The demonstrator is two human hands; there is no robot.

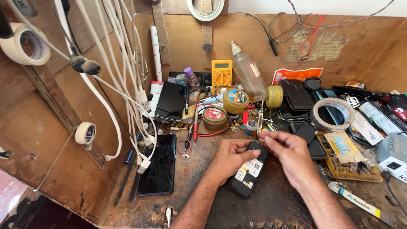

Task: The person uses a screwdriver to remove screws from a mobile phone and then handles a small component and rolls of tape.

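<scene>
While left hand (pixel 229 159) grips the opened black phone (pixel 249 169) near the workbench (pixel 271 203) front edge, right hand (pixel 288 152) pinches its top end; dark smartphone (pixel 159 165) lies well left.

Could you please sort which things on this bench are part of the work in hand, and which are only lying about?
In hand:
small black open-backed phone
left hand, holding it
right hand, fingertips at its top edge

Lying about:
yellow multimeter
large black smartphone
clear plastic squeeze bottle
clear tape roll
</scene>
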